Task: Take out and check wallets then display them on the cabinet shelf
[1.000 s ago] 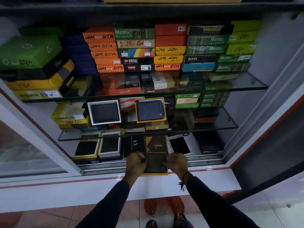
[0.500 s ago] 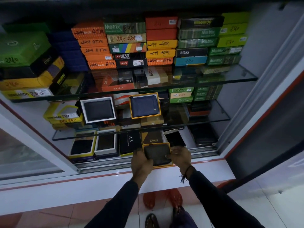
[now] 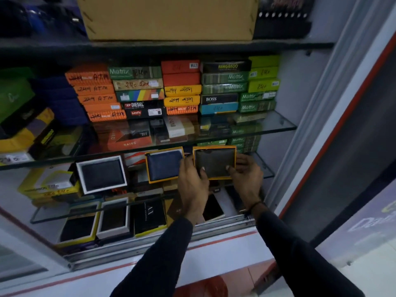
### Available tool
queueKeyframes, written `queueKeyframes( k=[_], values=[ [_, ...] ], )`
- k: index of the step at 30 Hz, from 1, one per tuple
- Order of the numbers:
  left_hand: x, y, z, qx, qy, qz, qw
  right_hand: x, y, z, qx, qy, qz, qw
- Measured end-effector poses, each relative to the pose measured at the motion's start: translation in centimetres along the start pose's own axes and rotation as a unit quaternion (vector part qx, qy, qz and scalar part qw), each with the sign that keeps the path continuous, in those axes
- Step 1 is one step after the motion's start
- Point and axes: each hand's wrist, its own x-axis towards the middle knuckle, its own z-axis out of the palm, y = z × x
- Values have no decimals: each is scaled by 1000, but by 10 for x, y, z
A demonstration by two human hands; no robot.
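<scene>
A dark wallet in an orange-rimmed box stands tilted upright over the middle glass shelf. My left hand grips its left edge and my right hand grips its right edge. Just to its left a blue wallet in an orange-rimmed box leans upright, almost touching my left hand. Further left stands a dark wallet in a white-framed box. Whether the held box rests on the glass is hidden by my hands.
Stacked coloured wallet boxes fill the upper glass shelf. The bottom level holds open boxed wallets and a black AX box. A cardboard carton sits on top. The white cabinet frame runs along the right.
Both hands lifted the orange-rimmed boxed wallet from the cabinet's lower front edge up to the middle shelf, beside the blue wallet. The head tilted upward.
</scene>
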Motion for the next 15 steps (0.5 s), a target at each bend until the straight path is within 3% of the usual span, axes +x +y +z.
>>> queueKeyframes(
  k=[3, 8, 12, 15],
  values=[
    [30, -2, 14, 45, -30, -3, 999, 28, -1, 22, 6, -12, 9, 1000],
    [46, -10, 34, 123, -147, -23, 981, 47, 12, 41, -23, -65, 55, 996],
    [32, -13, 24, 81, -130, 13, 988, 30, 8, 30, -44, -31, 53, 997],
    [15, -15, 4, 42, -93, 96, 990, 3, -5, 14, -66, -10, -39, 997]
  ],
)
